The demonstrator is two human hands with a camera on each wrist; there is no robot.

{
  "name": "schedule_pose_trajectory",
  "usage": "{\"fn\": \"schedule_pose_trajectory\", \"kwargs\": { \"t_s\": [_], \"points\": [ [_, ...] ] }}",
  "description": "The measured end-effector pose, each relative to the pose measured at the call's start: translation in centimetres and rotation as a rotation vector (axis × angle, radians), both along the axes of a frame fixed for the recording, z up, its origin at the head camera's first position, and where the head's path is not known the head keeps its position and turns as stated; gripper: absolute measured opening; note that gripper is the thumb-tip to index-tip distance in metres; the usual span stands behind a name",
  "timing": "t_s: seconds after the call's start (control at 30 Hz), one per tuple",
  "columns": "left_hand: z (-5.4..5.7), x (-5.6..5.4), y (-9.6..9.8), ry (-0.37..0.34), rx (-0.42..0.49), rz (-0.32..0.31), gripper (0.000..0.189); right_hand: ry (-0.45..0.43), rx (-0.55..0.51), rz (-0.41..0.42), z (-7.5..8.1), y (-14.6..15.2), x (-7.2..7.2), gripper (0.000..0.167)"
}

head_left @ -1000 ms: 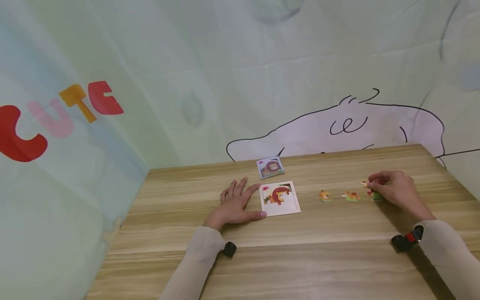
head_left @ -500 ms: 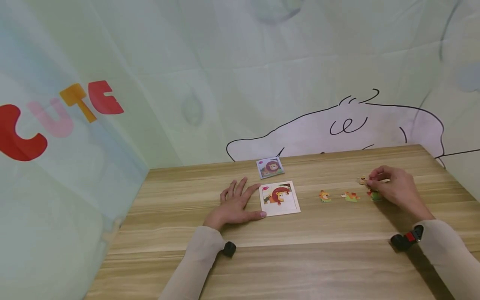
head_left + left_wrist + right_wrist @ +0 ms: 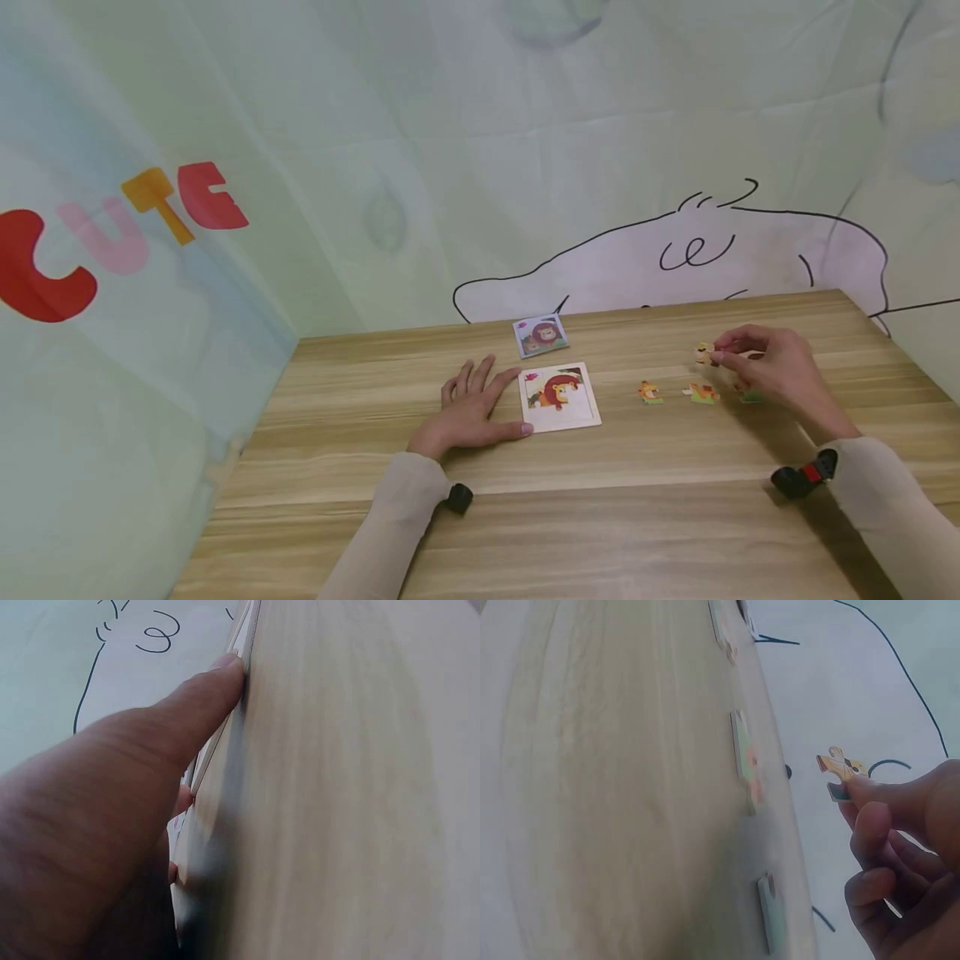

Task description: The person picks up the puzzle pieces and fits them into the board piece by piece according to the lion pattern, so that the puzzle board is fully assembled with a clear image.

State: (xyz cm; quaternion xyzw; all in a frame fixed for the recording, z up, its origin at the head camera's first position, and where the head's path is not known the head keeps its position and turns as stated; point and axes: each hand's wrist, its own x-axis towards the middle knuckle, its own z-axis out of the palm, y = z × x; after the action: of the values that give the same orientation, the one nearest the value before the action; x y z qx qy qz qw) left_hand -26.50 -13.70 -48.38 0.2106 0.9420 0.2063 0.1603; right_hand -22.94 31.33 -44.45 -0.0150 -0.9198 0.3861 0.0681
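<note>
We rested our left hand [image 3: 467, 417], fingers spread, against the puzzle tray [image 3: 576, 410]'s left edge; our right hand [image 3: 782, 371] pinched a raised puzzle piece [image 3: 703, 353], open table [image 3: 600, 533] between.

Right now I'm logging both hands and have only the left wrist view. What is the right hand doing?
Observer: The right hand pinches a puzzle piece, held above the table.

Operator: Does anything lie near it?

Observer: Yes, at least three loose pieces lie in a row; in the head view the right hand partly hides the rightmost.

Operator: I see just the edge of a board by the left hand. Is it filled?

Observer: Only partly: a lion's head shows in it, but its lower right is bare.
</note>
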Motion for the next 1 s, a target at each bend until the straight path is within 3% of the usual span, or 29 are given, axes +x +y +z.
{"fn": "schedule_pose_trajectory", "kwargs": {
  "t_s": [0.57,0.87,1.0],
  "points": [
    [-0.3,-0.2,-0.1,0.011,0.005,-0.005,0.100,0.001,-0.050,0.054,1.1,-3.4,-0.3,0.026],
    [0.3,0.1,0.1,-0.007,0.004,-0.002,0.098,-0.028,-0.092,0.084,0.6,-6.3,-0.8,0.023],
    [0.5,0.2,0.2,-0.013,0.001,-0.002,0.098,0.001,-0.095,0.107,0.3,-7.6,-1.0,0.020]
  ]
}}
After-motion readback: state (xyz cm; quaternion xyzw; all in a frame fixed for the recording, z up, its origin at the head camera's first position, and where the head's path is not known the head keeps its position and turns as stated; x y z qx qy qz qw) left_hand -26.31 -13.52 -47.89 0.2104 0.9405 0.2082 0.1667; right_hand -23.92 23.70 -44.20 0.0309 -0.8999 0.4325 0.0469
